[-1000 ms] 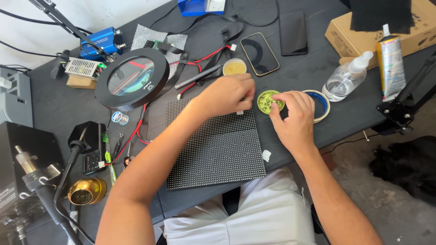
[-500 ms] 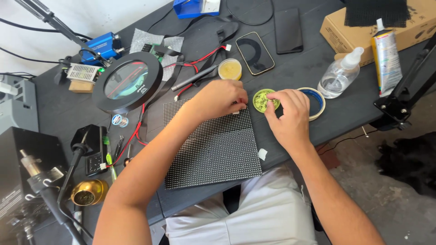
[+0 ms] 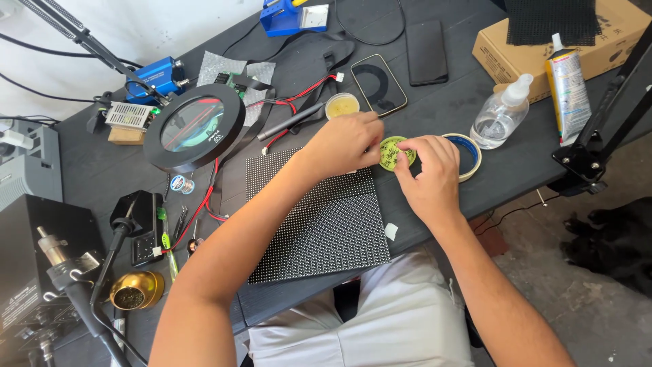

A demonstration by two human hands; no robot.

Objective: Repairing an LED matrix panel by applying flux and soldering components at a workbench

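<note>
At the far left of the dark workbench (image 3: 95, 170) stand a brass tip-cleaner pot (image 3: 134, 291) and a hot-air nozzle on its stand (image 3: 58, 261), neither one touched. Beside them a round magnifier lamp (image 3: 195, 126) hangs over red wires (image 3: 204, 204). A black LED matrix panel (image 3: 314, 216) lies flat at the front edge of the bench, just before the person's lap, dot side up; no tool rests on it, so any work on the panel itself looks not yet begun at this moment.

The left hand (image 3: 344, 144) reaches across the top edge of the panel, fingers curled and pinched against the left rim of a small green round tin (image 3: 396, 152). Whether it grips something tiny there cannot be told. The right hand (image 3: 429, 173) closes on the same tin from the right, thumb and fingers steadying it. The tin sits on the bench just past the panel's upper right corner, open, its yellow-green contents showing. Its likely lid, a blue-lined round cap (image 3: 470, 153), lies touching or just beside it on the right, so opening seems done and drawing from the tin appears to be the step in hand.

Further right stand a clear spray bottle (image 3: 501, 115), a glue tube (image 3: 566, 81) and a cardboard box (image 3: 543, 37)
</note>
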